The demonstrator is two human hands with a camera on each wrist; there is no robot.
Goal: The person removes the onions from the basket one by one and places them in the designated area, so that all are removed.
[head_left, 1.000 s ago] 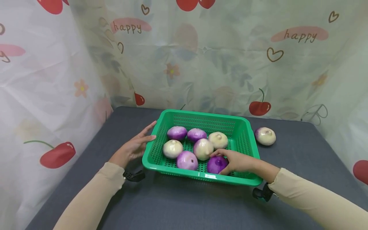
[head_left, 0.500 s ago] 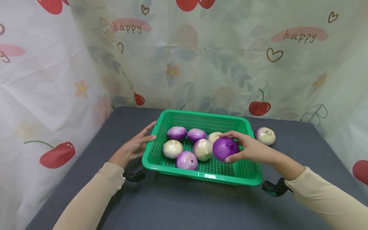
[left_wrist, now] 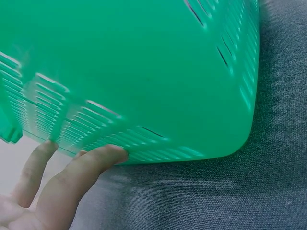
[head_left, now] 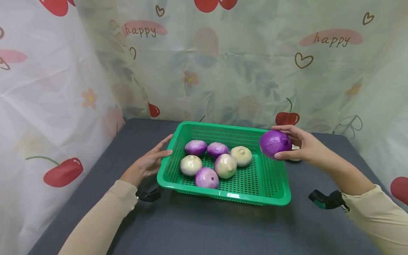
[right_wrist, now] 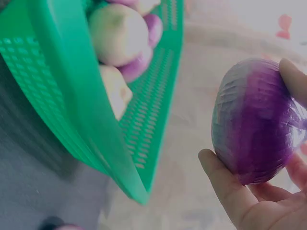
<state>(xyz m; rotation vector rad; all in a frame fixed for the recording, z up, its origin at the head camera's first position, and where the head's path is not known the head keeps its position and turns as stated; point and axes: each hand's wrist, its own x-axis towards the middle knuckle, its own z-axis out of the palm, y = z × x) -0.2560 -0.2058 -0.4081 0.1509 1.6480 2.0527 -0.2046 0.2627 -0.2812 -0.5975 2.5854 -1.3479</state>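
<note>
A deep purple onion (head_left: 275,144) is held in my right hand (head_left: 313,150), raised over the right rim of the green basket (head_left: 255,203). The right wrist view shows thumb and fingers spread around that onion (right_wrist: 259,120). My left hand (head_left: 148,164) touches the basket's left side with extended fingers. In the left wrist view, fingertips (left_wrist: 112,153) lie against the slotted wall (left_wrist: 144,96). Several onions sit in the basket, among them a whitish onion (head_left: 191,165), a pale purple onion (head_left: 207,178) and a purple onion (head_left: 196,147).
Beyond the basket's right side, another onion (head_left: 295,148) on the dark grey table (head_left: 197,226) is mostly hidden by my right hand. A printed curtain (head_left: 223,88) encloses the back and sides.
My right hand has lifted the deep purple onion from the basket's front right part and carried it up and rightward past the rim. The left hand stays in place.
</note>
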